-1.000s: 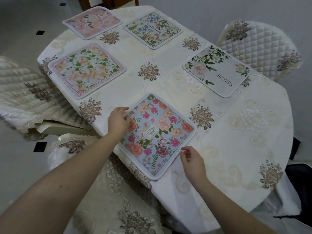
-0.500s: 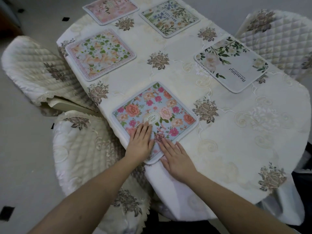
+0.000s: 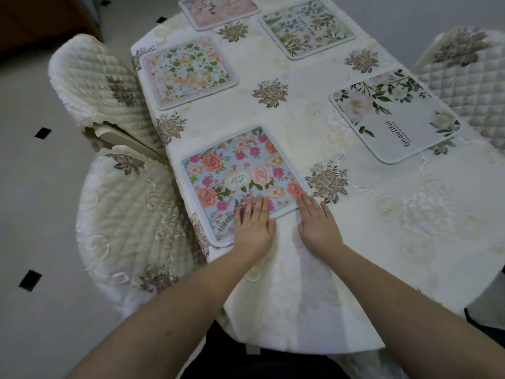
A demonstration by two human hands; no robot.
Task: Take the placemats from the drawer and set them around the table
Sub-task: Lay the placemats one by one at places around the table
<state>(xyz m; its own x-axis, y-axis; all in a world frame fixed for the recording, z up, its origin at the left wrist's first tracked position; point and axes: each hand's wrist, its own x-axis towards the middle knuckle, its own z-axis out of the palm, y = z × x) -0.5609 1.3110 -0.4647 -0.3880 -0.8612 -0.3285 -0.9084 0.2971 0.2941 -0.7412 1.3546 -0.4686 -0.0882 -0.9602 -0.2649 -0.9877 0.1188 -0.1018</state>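
Mat w/ pink roses (image 3: 240, 176) lies at table's (image 3: 410, 242) 8 o'clock edge; left hand (image 3: 254, 225) flat on it, right hand (image 3: 318, 222) flat w/ fingertips at its corner. Smoothing step; next likely lift off, check spacing.

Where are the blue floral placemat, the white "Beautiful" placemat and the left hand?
blue floral placemat (image 3: 240, 170): head view, near its centre label.
white "Beautiful" placemat (image 3: 393, 116): head view, on its plain middle.
left hand (image 3: 254, 222): head view, on its back.
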